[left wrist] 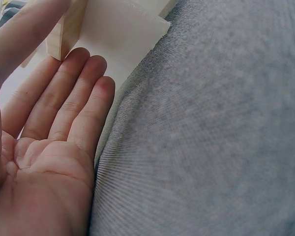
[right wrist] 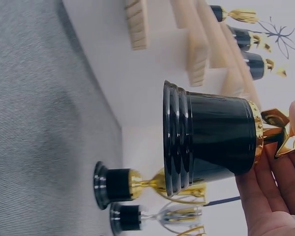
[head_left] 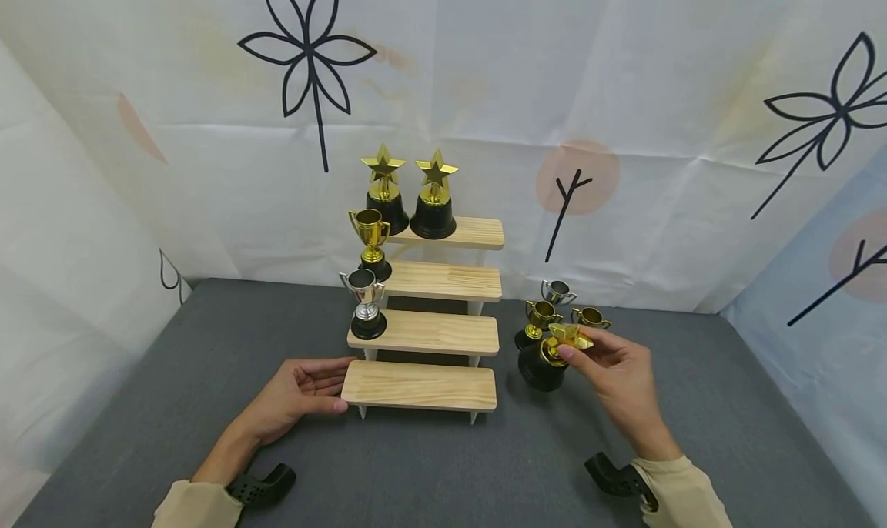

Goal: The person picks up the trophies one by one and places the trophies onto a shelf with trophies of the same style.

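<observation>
A gold star trophy [head_left: 543, 366] with a wide black base [right wrist: 211, 137] sits low to the right of a four-step wooden shelf [head_left: 423, 385]. My right hand [head_left: 589, 352] pinches its star top; whether the base touches the cloth is unclear. My left hand [head_left: 305, 385] lies open, palm up, with straight fingers [left wrist: 59, 113] touching the left end of the bare bottom step [left wrist: 64, 34]. The top step carries two star trophies [head_left: 409, 197]. A gold cup [head_left: 372, 239] stands on the second step's left end and a silver cup [head_left: 366, 306] on the third's.
Behind the held trophy stand three small loose cups: gold [head_left: 537, 320], silver [head_left: 557, 291] and gold [head_left: 590, 318]. Grey cloth [head_left: 173, 374] covers the table, with white printed fabric [head_left: 208, 166] walling in the back and sides.
</observation>
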Demonstrator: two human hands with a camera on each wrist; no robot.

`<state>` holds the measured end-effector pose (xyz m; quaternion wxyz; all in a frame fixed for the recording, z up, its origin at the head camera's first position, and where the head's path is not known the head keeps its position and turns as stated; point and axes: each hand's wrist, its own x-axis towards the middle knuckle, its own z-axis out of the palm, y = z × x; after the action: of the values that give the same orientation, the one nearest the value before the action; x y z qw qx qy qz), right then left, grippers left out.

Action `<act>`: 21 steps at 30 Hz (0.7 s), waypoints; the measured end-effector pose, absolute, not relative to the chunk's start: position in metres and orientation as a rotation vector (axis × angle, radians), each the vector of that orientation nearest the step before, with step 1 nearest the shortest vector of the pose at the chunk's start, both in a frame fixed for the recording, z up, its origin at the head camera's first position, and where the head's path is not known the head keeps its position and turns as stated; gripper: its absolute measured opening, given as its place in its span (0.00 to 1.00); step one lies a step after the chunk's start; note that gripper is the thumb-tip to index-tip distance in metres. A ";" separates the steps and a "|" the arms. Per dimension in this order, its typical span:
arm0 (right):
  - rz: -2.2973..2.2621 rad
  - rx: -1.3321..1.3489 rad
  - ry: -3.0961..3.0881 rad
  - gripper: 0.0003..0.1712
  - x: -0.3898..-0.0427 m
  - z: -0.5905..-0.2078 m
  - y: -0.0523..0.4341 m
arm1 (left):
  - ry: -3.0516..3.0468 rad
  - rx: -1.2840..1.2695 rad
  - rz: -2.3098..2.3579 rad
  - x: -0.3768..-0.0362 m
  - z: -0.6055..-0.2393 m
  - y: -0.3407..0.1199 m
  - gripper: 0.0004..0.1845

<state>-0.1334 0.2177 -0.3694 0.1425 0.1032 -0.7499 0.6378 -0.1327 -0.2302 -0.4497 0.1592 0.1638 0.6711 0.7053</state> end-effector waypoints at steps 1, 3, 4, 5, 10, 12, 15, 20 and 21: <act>1.842 0.297 -2.160 0.17 -0.133 -0.367 0.218 | 1.919 0.469 2.016 -0.133 -0.450 -0.230 0.40; 1.837 0.295 -2.157 0.17 -0.131 -0.364 0.218 | 1.923 0.469 2.016 -0.132 -0.450 -0.230 0.40; 1.836 0.294 -2.154 0.17 -0.130 -0.363 0.218 | 1.922 0.471 2.017 -0.132 -0.450 -0.230 0.40; 1.839 0.293 -2.149 0.17 -0.130 -0.362 0.218 | 1.923 0.471 2.017 -0.132 -0.450 -0.230 0.40; 1.866 0.287 -2.105 0.17 -0.127 -0.356 0.218 | 1.914 0.476 2.022 -0.132 -0.450 -0.230 0.40; 1.881 0.284 -2.080 0.16 -0.126 -0.354 0.219 | 1.910 0.482 2.024 -0.132 -0.450 -0.230 0.40; 1.890 0.287 -2.059 0.16 -0.124 -0.350 0.219 | 1.904 0.489 2.028 -0.132 -0.450 -0.230 0.40; 1.871 0.294 -2.059 0.16 -0.124 -0.344 0.219 | 1.910 0.476 2.026 -0.133 -0.450 -0.230 0.41; 1.869 0.290 -2.058 0.16 -0.124 -0.343 0.219 | 1.911 0.473 2.026 -0.133 -0.450 -0.230 0.41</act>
<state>-0.1236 0.2188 -0.3434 0.1726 0.1024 -0.7252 0.6587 -0.1331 -0.2297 -0.4505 0.1575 0.1655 0.6680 0.7082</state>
